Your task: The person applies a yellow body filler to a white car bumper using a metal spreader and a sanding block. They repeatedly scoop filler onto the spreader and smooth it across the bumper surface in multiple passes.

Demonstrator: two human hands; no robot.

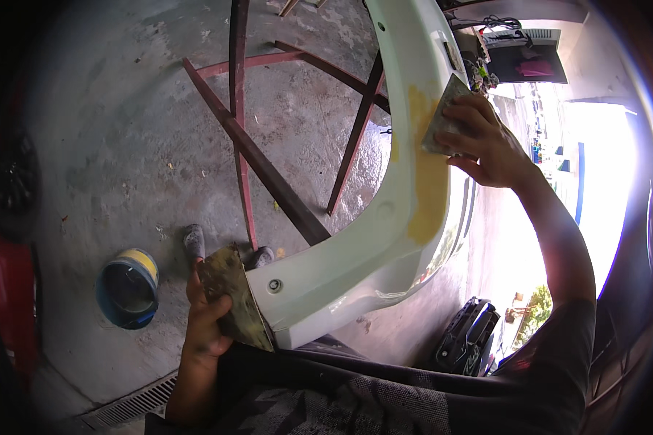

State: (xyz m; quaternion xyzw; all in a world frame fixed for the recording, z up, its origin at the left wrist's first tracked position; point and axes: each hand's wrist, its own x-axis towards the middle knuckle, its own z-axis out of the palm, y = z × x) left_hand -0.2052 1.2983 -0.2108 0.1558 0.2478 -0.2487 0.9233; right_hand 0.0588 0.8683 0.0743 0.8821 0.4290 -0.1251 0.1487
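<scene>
A white car bumper (326,283) curves from the top of the view down to my waist, with a patch of yellow filler (429,188) on its outer bend. My right hand (479,141) is closed on a flat grey rectangular sheet (442,119), fingers across its face, and holds it against or just over the bumper beside the upper filler; I cannot tell if it is a spreader or sandpaper. Low on the left, my left hand (209,319) grips a stained flat plate (233,293) by its edge, thumb on its face, next to the bumper's near end.
Dark red metal stand bars (268,181) cross beneath the bumper. A blue bucket (127,293) stands on the concrete floor (123,167) at left, near a floor drain (130,407). A red car (11,304) is at the far left. A black car part (466,337) lies at right.
</scene>
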